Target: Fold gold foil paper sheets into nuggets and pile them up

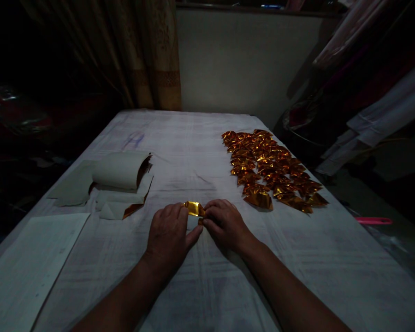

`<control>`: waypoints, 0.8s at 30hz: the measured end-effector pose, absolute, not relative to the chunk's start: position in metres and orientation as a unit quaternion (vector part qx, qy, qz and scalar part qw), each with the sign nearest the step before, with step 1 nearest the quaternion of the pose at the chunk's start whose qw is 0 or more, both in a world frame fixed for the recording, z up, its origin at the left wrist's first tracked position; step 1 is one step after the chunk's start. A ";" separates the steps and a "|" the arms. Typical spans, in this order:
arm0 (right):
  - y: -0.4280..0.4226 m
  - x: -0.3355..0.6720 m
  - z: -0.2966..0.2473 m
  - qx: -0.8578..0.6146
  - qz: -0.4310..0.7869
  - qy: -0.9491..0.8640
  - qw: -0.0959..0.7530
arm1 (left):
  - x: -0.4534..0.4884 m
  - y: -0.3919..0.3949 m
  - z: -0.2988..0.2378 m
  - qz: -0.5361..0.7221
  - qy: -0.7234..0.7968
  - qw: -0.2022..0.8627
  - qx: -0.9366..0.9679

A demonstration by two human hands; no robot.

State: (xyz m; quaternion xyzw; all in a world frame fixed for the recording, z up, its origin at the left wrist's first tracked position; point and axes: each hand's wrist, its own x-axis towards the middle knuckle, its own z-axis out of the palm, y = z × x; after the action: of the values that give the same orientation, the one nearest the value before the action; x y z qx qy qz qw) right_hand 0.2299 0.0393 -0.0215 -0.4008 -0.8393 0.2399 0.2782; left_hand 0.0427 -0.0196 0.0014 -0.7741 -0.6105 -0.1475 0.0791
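Note:
Between my two hands, low over the middle of the bed-like surface, is a small piece of gold foil paper (194, 208), partly folded, with a pale side showing underneath. My left hand (169, 230) grips its left end, fingers behind and thumb in front. At the right end, the fingers and thumb of my right hand (224, 222) pinch a corner. Rows of folded gold foil pieces (259, 199) lie to the right beyond my right hand. On the left rest curled foil-backed sheets (119, 170), pale side outward.
A large pale sheet (27, 263) covers the near left of the checked cloth (200, 286). A curtain (152, 55) hangs behind the far left edge. Clothes (394, 106) hang at the right, above a pink handle (373, 221) beside the edge.

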 end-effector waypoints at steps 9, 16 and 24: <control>0.036 0.225 -0.018 -0.430 0.227 -0.833 0.264 | 0.044 -0.019 0.001 -0.139 -0.614 0.093 -0.771; 0.034 0.221 -0.015 -0.444 0.216 -0.830 0.260 | 0.045 -0.019 0.001 -0.150 -0.608 0.095 -0.774; 0.033 0.220 -0.012 -0.452 0.203 -0.832 0.250 | 0.045 -0.019 0.000 -0.143 -0.618 0.097 -0.767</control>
State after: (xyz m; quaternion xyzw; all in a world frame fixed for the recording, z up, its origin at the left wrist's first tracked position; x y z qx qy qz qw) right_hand 0.2201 0.0332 -0.0116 -0.4520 -0.8319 0.2026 0.2503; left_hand 0.0453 -0.0187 -0.0002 -0.7669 -0.6181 -0.1425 0.0968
